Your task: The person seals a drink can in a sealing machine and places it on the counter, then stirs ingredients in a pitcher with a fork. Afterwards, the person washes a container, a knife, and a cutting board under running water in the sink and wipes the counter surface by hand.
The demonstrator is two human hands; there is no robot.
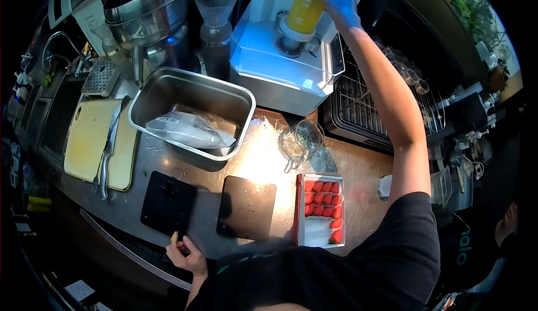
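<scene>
The right grip (pixel 341 7) is clamped round the top of a yellow can (pixel 305 13), whose white writing seems to include 果汁; the rest is covered or too small to read. Below that grip, the can's base sits in a round holder (pixel 291 46) on a boxy machine (pixel 269 89). The left grip (pixel 190 258), fingers loosely curled, holds nothing visible, just beside a black plate (pixel 168 204). Well apart from the right grip, another person's shirt (pixel 462 255) shows green letters, "nalo".

I see someone's right hand (pixel 340 7) holding a yellow can (pixel 305 9), the left hand (pixel 189 256) beside a black plate (pixel 168 205).
</scene>
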